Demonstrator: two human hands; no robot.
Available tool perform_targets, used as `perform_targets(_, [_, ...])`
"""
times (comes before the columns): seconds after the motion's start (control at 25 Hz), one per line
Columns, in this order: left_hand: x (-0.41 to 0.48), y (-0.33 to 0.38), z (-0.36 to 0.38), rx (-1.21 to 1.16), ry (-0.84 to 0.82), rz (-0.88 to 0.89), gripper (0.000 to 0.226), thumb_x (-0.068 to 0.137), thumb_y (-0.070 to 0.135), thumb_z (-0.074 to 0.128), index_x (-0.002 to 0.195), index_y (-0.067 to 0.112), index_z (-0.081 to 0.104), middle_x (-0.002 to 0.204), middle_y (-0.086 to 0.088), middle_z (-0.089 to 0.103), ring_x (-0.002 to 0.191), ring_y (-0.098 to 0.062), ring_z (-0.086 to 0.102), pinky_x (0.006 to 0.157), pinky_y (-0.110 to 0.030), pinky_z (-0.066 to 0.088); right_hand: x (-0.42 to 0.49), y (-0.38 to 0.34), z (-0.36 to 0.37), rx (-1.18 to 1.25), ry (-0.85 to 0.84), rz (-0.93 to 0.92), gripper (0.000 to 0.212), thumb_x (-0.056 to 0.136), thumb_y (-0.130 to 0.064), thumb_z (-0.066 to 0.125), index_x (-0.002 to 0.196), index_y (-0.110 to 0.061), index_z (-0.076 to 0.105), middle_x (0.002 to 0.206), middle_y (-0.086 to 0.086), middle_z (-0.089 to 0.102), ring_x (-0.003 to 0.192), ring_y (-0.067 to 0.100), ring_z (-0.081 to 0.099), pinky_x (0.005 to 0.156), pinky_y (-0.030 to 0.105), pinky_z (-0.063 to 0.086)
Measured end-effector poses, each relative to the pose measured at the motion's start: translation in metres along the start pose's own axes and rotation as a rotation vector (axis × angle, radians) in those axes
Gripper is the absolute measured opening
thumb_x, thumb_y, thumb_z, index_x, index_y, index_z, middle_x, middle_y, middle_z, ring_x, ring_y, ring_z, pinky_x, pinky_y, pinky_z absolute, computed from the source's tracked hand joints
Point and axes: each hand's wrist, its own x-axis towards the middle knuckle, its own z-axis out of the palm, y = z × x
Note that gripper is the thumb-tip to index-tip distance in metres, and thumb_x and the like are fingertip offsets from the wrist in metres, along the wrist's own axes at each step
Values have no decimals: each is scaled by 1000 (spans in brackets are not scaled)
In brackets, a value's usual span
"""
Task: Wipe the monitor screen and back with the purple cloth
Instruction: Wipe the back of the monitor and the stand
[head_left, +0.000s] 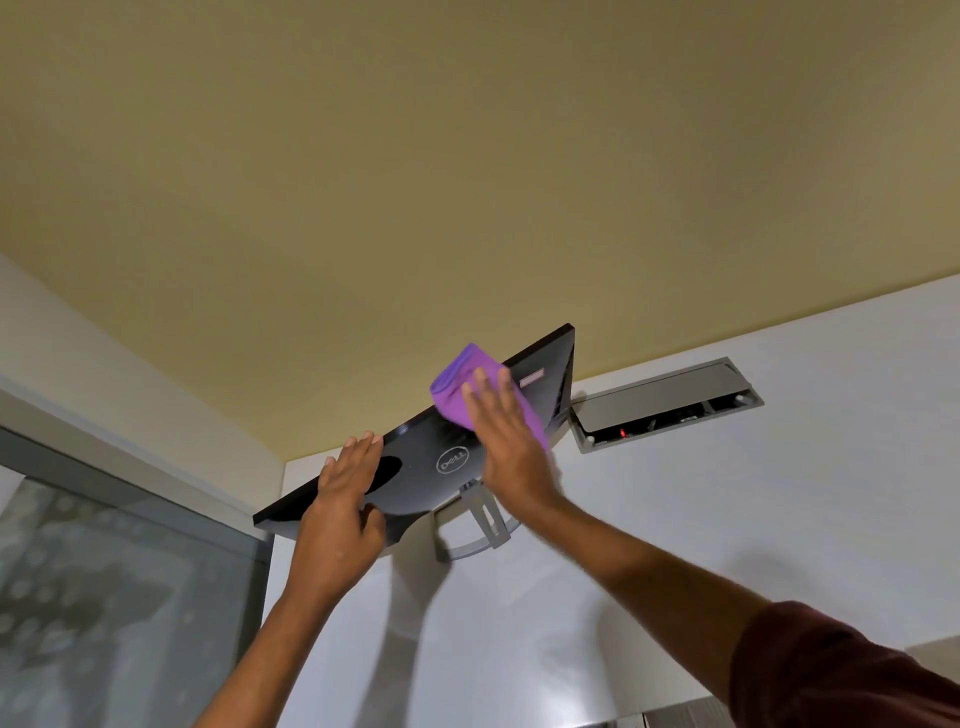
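Flat-fingered right hand (506, 441) presses the folded purple cloth (457, 395) on the back of the glossy black monitor (410, 454); spread left hand (340, 499) braces it. Pushing too hard could tip it.

A: Background?
B: Big tan surface (415, 182) up top, evenly lit. Wall or floor, can't tell.
A: Below it?
B: White surface (727, 519) with soft shadows. Grey recessed box (665, 402) set in it, small red light (622, 432) inside. Frosted dotted glass panel (104, 597) in a grey frame (130, 483), far left.
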Motion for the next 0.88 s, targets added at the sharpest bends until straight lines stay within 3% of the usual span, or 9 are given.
perform_targets(0.12, [-1, -2, 1, -6, 14, 10, 91, 77, 5, 43, 167, 23, 37, 174, 9, 30, 165, -9, 17, 136, -42, 15, -11, -31, 19, -56, -95, -91, 68, 106, 0, 41, 170, -8, 19, 179, 11, 10, 165, 41, 1, 126, 55, 34])
perform_targets(0.2, [-1, 2, 3, -3, 20, 1, 91, 78, 6, 43, 167, 22, 35, 174, 10, 28, 165, -8, 15, 136, -39, 10, -12, -38, 27, -116, -78, -70, 64, 114, -16, 42, 170, -7, 15, 179, 13, 7, 165, 42, -1, 127, 56, 28])
perform_targets(0.32, [-2, 10, 10, -26, 52, -25, 88, 80, 7, 46, 167, 18, 35, 174, 10, 28, 166, -8, 12, 135, -28, -1, -7, -26, 26, -176, -90, -132, 80, 96, 5, 47, 170, -6, 16, 179, 15, 9, 164, 43, 3, 130, 56, 24])
perform_targets(0.44, [-3, 9, 12, -61, 62, -6, 88, 80, 5, 48, 166, 17, 36, 174, 9, 31, 166, -10, 14, 135, -28, -2, 3, 2, 14, -189, -66, -213, 89, 83, 16, 43, 168, -4, 24, 176, 17, 19, 164, 42, 12, 132, 56, 20])
perform_targets(0.52, [-1, 7, 9, -73, 70, 2, 88, 79, 4, 48, 165, 18, 39, 172, 11, 33, 165, -7, 16, 135, -31, 1, 9, 19, 5, -177, -10, -124, 92, 79, 21, 43, 167, -3, 28, 176, 16, 22, 164, 39, 13, 133, 55, 18])
perform_targets(0.68, [-1, 10, 6, -126, 84, -32, 87, 79, 3, 47, 163, 21, 44, 169, 17, 37, 163, 0, 19, 136, -32, 4, 27, 37, 0, -77, 155, 273, 95, 84, 19, 57, 169, -3, 21, 178, 14, 13, 166, 36, 4, 130, 56, 25])
perform_targets(0.88, [0, 10, 4, -131, 73, -28, 88, 77, 1, 47, 163, 21, 43, 169, 13, 39, 163, -4, 21, 136, -34, 5, 47, 25, 15, 305, 428, 550, 85, 93, 17, 53, 168, -1, 19, 178, 13, 13, 166, 27, 11, 133, 51, 20])
